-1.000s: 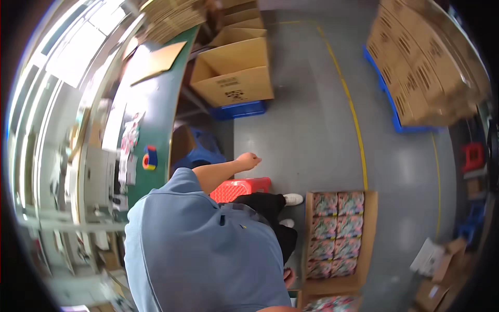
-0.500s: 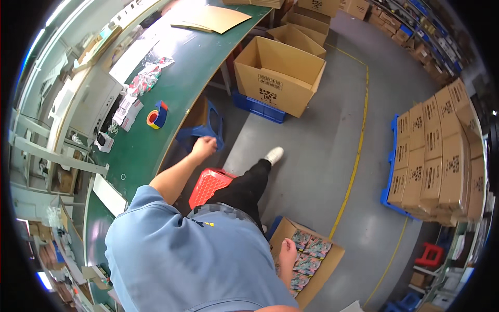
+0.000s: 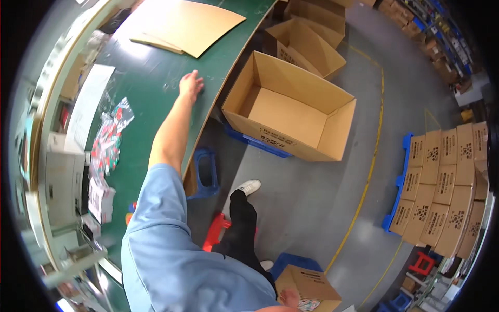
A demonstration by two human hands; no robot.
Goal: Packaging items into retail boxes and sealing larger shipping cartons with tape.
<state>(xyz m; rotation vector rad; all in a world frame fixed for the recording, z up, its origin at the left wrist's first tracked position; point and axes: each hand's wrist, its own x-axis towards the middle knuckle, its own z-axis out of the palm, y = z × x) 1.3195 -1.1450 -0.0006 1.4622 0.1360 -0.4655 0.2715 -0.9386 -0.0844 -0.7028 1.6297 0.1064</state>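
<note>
My left hand [image 3: 192, 86], fingers apart and holding nothing, reaches over the green-topped table [image 3: 150, 140]. Beyond it lie flat sheets of brown cardboard [image 3: 200, 26], with a gap between them and my fingertips. At the lower edge, my right hand [image 3: 289, 298] is beside a cardboard box [image 3: 312, 283] of printed packets [image 3: 309, 304]; its fingers are blurred and partly cut off. To the right of the table, an open cardboard box [image 3: 291, 117] with a bare inside rests on a blue base [image 3: 260, 144].
A blue stool [image 3: 208, 174] and a red stool [image 3: 215, 231] stand by the table. More open boxes [image 3: 306, 47] are beyond the large one. Stacked cartons [image 3: 436, 182] fill a blue pallet [image 3: 399, 182] at right. Plastic-wrapped items [image 3: 108, 140] lie along the table's left side.
I have moved forward along the table. My left hand has gone from beside the table edge to above its top, and its fingers have spread. The large open box is now closer.
</note>
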